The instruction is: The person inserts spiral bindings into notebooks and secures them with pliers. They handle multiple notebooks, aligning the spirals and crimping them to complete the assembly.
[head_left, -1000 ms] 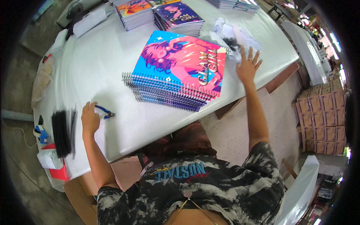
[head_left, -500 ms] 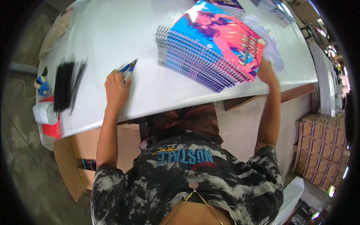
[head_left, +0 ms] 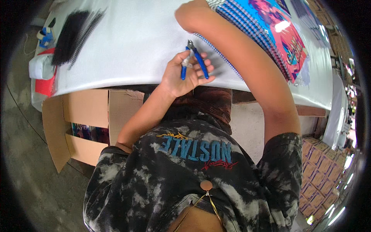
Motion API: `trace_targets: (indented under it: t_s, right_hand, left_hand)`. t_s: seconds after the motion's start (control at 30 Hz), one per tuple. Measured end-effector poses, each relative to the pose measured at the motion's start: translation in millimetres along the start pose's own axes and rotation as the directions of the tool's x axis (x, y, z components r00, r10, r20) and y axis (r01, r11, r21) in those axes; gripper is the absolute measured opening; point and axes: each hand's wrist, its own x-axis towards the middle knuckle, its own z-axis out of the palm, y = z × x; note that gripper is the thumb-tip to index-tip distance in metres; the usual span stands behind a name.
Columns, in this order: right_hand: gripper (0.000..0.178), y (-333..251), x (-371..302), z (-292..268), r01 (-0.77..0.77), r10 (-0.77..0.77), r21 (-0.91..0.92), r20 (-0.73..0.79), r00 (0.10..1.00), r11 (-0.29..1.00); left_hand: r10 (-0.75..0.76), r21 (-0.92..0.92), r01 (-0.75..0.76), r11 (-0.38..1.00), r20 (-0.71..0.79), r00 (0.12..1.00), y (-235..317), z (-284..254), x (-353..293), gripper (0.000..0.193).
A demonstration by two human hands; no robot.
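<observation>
Blue-handled wire cutters (head_left: 200,63) rest in my left hand (head_left: 176,79), palm turned up and fingers loosely curled around the handles. Their jaws point away from me, handles spread. My right arm reaches across to the far left, over the near side of a stack of spiral-bound notebooks (head_left: 286,34) with a bright pink and blue cover. At the stack's far left corner is my right hand (head_left: 191,16), its fingers hidden at the upper edge of the picture. A blue spiral binding (head_left: 218,52) runs along the table beneath my right forearm.
Black spiral coils (head_left: 71,36) lie on the white-covered table (head_left: 131,46) at left, near a blue tape dispenser (head_left: 46,38) and a white and red packet (head_left: 41,66). An open cardboard box (head_left: 85,106) sits below the table's edge. Stacked cartons (head_left: 319,170) stand at right.
My left hand has moved right with the wire cutters and turned palm up. My right hand has gone from the stack's right side to its far left corner. The view has shifted too.
</observation>
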Motion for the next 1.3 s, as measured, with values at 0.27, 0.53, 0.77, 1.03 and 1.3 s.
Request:
trace_targets:
  t_s: [0.27,0.53,0.77,1.03,1.3]
  right_hand:
    - [0.027,7.3,28.6,16.9,0.052,-0.088,0.09,0.467,0.88,0.995]
    - [0.023,12.8,12.6,20.9,0.13,-0.168,0.154,0.27,0.948,0.98]
    - [0.028,14.1,16.6,19.9,0.057,-0.132,0.235,0.315,0.94,0.97]
    - [0.024,10.9,13.0,18.8,0.069,-0.141,0.26,0.27,0.953,0.963]
    - [0.021,13.7,23.8,29.2,0.159,-0.238,0.299,0.248,0.939,0.941]
  left_hand:
    - [0.012,0.078,-0.007,0.997,-0.065,0.998,-0.6,-14.4,-1.2,0.052]
    - [-0.002,0.097,0.013,0.995,-0.117,0.993,-12.6,-4.5,9.1,0.058]
    - [0.005,0.191,0.031,0.981,-0.183,0.983,-5.5,-2.4,21.3,0.057]
    - [0.041,0.236,0.022,0.972,-0.259,0.965,0.3,6.4,23.9,0.055]
    - [-0.097,0.244,0.11,0.964,-0.068,0.993,17.9,-15.0,21.8,0.048]
